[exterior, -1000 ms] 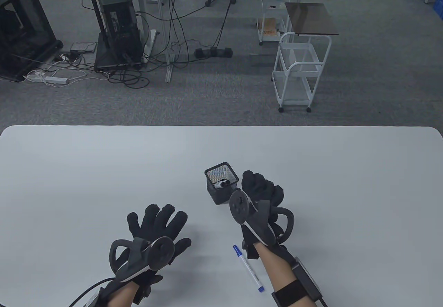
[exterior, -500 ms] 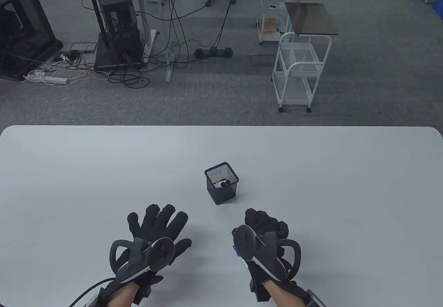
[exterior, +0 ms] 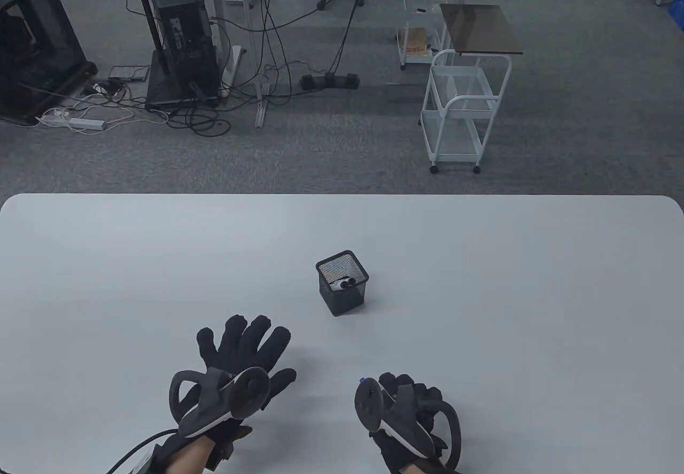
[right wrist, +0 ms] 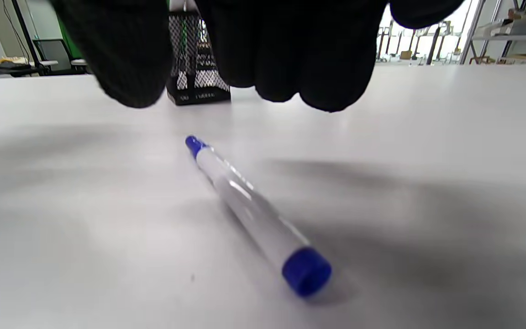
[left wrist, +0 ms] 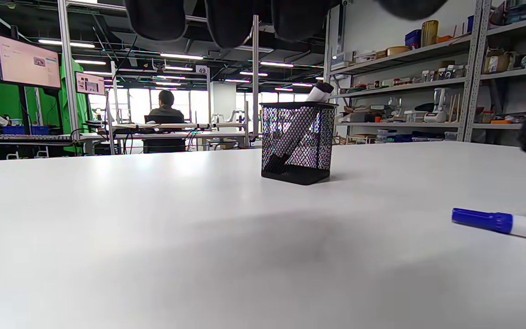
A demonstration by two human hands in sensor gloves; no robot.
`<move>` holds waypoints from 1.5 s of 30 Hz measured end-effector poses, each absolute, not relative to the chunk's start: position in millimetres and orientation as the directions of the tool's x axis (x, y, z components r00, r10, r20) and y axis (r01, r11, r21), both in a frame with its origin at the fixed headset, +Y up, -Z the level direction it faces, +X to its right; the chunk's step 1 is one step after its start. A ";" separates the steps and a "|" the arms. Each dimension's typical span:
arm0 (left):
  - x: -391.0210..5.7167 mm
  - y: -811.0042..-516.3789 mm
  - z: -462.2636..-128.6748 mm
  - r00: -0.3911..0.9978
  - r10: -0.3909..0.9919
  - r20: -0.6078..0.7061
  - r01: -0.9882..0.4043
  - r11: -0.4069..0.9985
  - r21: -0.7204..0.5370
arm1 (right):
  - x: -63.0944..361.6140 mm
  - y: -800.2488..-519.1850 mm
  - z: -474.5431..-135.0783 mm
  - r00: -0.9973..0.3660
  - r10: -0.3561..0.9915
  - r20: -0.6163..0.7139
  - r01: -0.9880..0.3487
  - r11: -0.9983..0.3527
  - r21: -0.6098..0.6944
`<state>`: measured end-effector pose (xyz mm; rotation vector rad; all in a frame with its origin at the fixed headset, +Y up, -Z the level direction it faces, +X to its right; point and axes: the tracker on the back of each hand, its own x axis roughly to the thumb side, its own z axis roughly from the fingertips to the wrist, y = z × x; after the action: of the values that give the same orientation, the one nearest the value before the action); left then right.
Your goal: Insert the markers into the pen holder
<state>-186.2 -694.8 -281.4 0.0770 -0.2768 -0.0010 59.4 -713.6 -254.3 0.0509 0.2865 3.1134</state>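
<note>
A black mesh pen holder (exterior: 342,281) stands at mid-table with two markers (exterior: 345,283) leaning inside; it also shows in the left wrist view (left wrist: 298,141) and the right wrist view (right wrist: 197,59). A blue-capped white marker (right wrist: 249,210) lies flat on the table, also seen in the left wrist view (left wrist: 500,223). My right hand (exterior: 409,399) hovers over it with fingers (right wrist: 290,68) hanging just above, not touching it; in the table view the hand hides all but the marker's tip (exterior: 363,379). My left hand (exterior: 240,351) rests flat on the table, fingers spread, empty.
The white table (exterior: 481,260) runs wide to both sides with its far edge beyond the holder. On the floor behind stand a white wire cart (exterior: 462,110) and desks with cables (exterior: 176,41).
My right hand has drawn back from beside the pen holder toward the near edge and now sits over the blue marker, covering it in the table view. The left hand has not moved.
</note>
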 end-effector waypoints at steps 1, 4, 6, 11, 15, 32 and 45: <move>-186.1 -694.9 -281.3 0.962 -0.012 0.273 -0.009 0.997 0.075 | 59.3 -716.9 -253.9 -1.000 0.014 0.028 -0.008 -0.980 0.196; -186.0 -694.8 -281.3 0.962 -0.012 0.273 -0.009 0.997 0.076 | 59.5 -723.7 -253.4 -1.000 -0.008 0.019 0.012 -0.975 0.224; -186.1 -694.9 -281.3 0.962 -0.012 0.273 -0.009 0.997 0.076 | 60.3 -730.4 -253.4 -1.000 -0.027 0.011 0.029 -0.967 0.254; -185.9 -695.0 -281.1 0.962 -0.013 0.273 -0.008 0.997 0.076 | 63.0 -742.9 -253.8 -0.999 -0.038 -0.008 0.034 -0.954 0.297; -185.9 -694.9 -281.2 0.962 -0.012 0.274 -0.009 0.997 0.076 | 63.9 -749.6 -253.8 -0.998 -0.059 -0.017 0.051 -0.950 0.309; -186.9 -694.1 -281.1 0.961 -0.003 0.276 -0.020 0.997 0.080 | 60.9 -753.2 -248.0 -0.997 -0.079 -0.008 0.073 -0.956 0.285; -187.9 -693.2 -280.6 0.960 0.002 0.279 -0.027 0.996 0.086 | 52.4 -757.9 -242.3 -0.990 -0.140 0.020 0.141 -0.961 0.239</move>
<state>-187.9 -693.2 -280.6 0.0895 -0.2824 0.0146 52.4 -757.9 -242.3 0.0043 0.3978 3.2591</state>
